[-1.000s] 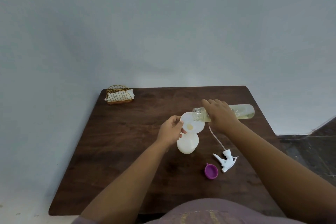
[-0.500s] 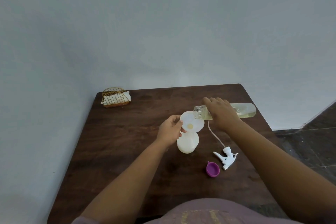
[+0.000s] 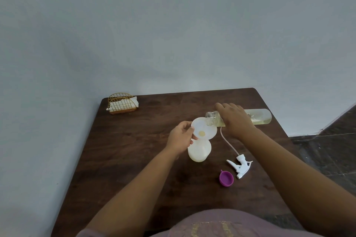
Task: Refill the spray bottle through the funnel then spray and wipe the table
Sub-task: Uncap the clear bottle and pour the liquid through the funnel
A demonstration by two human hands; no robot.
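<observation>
Both hands are engaged: the left hand (image 3: 180, 136) pinches the rim of the white funnel (image 3: 204, 128), and the right hand (image 3: 236, 119) is wrapped around the clear refill bottle (image 3: 260, 116). Compared with a second ago, the refill bottle stays tipped near level, mouth over the funnel, so pouring appears under way. A yellowish pool sits at the funnel throat. The white spray bottle (image 3: 199, 150) stands mid-table (image 3: 134, 140) beneath the funnel; its trigger head (image 3: 239, 165) and a purple cap (image 3: 226, 178) lie nearby
</observation>
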